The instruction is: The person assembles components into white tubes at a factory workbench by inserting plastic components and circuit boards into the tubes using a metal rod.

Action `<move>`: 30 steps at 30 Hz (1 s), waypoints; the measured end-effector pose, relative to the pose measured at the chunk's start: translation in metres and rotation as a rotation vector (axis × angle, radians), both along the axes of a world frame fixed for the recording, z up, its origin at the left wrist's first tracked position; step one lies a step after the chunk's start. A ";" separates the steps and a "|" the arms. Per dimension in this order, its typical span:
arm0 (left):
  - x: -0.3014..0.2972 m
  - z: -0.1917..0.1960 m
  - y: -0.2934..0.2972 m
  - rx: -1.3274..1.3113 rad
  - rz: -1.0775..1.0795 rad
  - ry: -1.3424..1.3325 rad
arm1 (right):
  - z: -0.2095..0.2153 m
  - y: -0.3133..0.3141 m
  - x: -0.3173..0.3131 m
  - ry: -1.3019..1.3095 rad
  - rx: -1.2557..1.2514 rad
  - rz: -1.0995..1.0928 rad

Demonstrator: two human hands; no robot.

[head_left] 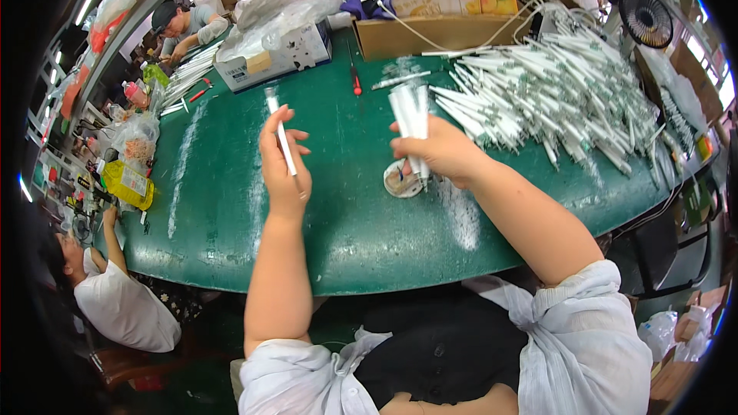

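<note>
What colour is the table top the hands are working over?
Dark green table, with whitish scuff streaks; the head view shows it plainly.

One head-worn fisheye looks steeply down, close over the green table (346,215).

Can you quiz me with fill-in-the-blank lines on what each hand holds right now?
The left hand holds ____ white tube.
The right hand grips a ____ of white tubes.
The table is ____ in colour.
The big pile of tubes lies on the person's ____ side.
Missing: one; bundle; green; right
</note>
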State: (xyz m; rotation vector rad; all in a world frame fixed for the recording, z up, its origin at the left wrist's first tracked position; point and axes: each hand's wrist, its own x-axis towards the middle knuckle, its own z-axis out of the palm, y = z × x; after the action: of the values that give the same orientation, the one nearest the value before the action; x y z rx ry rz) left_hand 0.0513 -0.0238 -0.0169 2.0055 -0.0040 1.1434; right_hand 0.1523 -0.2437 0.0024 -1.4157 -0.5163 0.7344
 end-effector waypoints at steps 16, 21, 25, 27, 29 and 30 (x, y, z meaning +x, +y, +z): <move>-0.014 -0.032 0.071 0.188 0.404 0.639 | 0.012 0.175 0.062 -1.068 -0.629 0.246; -0.020 -0.017 0.064 0.065 0.345 0.749 | -0.009 0.175 0.120 -1.309 -0.990 -0.077; -0.015 -0.026 0.075 0.159 0.319 0.513 | -0.021 0.169 0.137 -1.085 -1.033 -0.069; -0.014 -0.021 0.075 0.091 0.260 0.517 | -0.011 0.157 0.135 -1.073 -0.963 -0.049; -0.011 -0.017 0.072 -0.006 0.189 0.502 | 0.010 0.138 0.120 -1.110 -0.767 -0.078; -0.013 -0.014 0.070 0.000 0.188 0.507 | 0.028 0.121 0.105 -0.911 -0.616 -0.057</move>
State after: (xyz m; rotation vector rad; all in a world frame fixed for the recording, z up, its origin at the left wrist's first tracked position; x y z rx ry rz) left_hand 0.0385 0.0459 -0.0307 2.2789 0.4501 0.7125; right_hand 0.2573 -0.1229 0.0308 -2.3349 -0.9899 0.1455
